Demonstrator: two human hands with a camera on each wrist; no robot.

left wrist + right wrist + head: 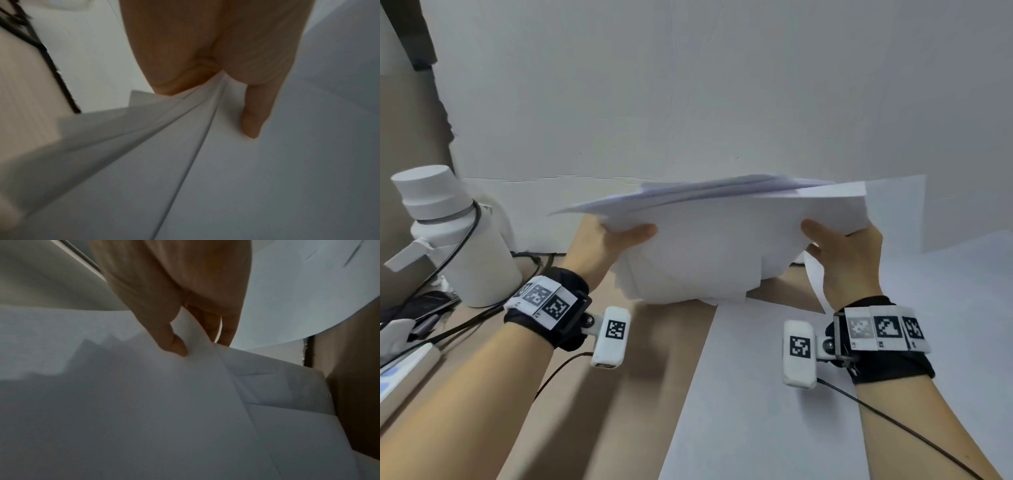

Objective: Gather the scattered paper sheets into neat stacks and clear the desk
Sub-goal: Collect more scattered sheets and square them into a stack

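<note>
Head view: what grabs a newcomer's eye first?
The bundle of white paper sheets held up mid-frame, its edges uneven, the left hand gripping its left side and the right hand its right. Next, the white bottle standing at the left by black cables, and more loose sheets lying on the desk below.
</note>
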